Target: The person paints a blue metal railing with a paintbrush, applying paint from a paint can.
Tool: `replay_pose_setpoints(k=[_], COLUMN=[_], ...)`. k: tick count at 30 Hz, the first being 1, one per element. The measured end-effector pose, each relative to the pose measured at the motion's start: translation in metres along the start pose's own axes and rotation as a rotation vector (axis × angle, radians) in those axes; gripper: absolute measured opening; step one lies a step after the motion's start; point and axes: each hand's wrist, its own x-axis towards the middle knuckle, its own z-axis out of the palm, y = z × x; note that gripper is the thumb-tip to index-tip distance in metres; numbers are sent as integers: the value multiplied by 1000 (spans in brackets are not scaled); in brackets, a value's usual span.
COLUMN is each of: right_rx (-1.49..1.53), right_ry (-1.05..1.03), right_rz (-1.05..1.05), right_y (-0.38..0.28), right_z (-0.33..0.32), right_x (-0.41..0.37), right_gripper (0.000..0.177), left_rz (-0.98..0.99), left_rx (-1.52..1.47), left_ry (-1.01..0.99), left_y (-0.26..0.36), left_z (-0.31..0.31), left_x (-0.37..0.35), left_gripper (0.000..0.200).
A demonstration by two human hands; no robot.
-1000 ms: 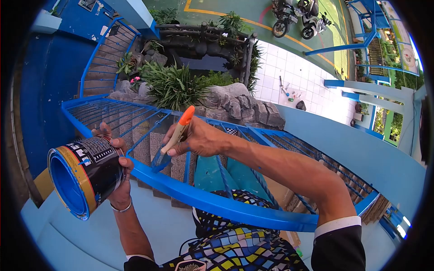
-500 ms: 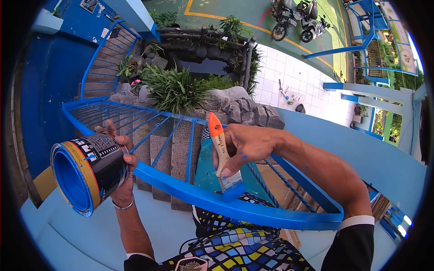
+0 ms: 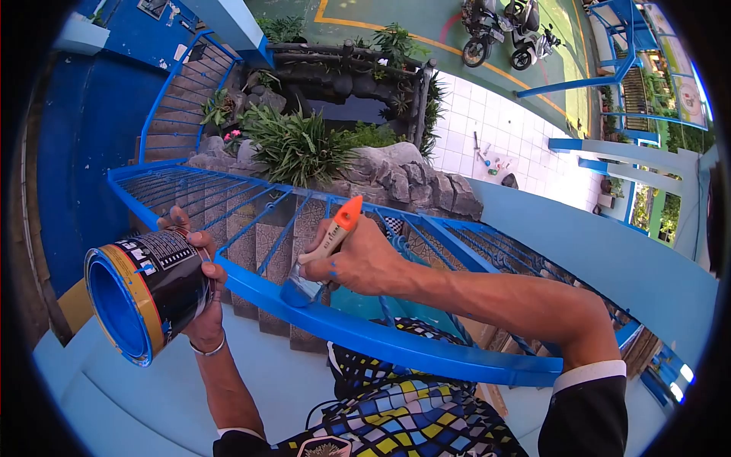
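My left hand (image 3: 199, 266) grips a paint can (image 3: 171, 278) from its far side, with fingers over the top and the palm below. The can is tilted, its mouth facing me, and blue paint coats the inside. In my right hand (image 3: 358, 259) is a paintbrush (image 3: 329, 242) with a wooden handle and an orange tip. Its blue-coated bristles touch the top of the blue handrail (image 3: 396, 346), to the right of the can. Spots of blue paint mark my right hand.
Stone-patterned steps (image 3: 247, 244) descend beyond the railing bars. Past them are a leafy plant (image 3: 297, 145), grey rocks (image 3: 396, 171) and a dark pond (image 3: 354, 110). Motorcycles (image 3: 487, 34) stand on the green court. A light-blue wall (image 3: 563, 244) runs along the right.
My right hand has moved left along the handrail with the paintbrush, nearer the can, and the brush now leans more. My left hand and the can have barely moved.
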Motion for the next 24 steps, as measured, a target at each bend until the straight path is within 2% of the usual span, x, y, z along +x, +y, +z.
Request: replay_pose_setpoints(k=[3, 5, 10, 15, 18, 21, 24], right_rx=[-41, -199, -367, -358, -22, 63, -115], right_ry=[-149, -220, -408, -355, -78, -147, -209], right_rz=[160, 152, 314, 171, -30, -49, -47], right_y=[-19, -33, -62, -42, -19, -10, -3], right_z=[-31, -54, -71, -16, 11, 6, -21], right_x=[-38, -53, -31, 23, 42, 34, 0], right_gripper=[21, 19, 16, 18, 19, 19, 21], left_rz=[5, 4, -1, -12, -13, -17, -24], left_rx=[7, 17, 28, 28, 21, 27, 23], left_ry=[3, 12, -4, -20, -24, -22, -34], left_y=[-3, -2, -3, -4, -7, -9, -7], left_z=[1, 1, 3, 3, 5, 4, 0], left_x=[1, 1, 1, 2, 2, 0, 1], left_gripper=[79, 78, 78, 79, 79, 80, 81])
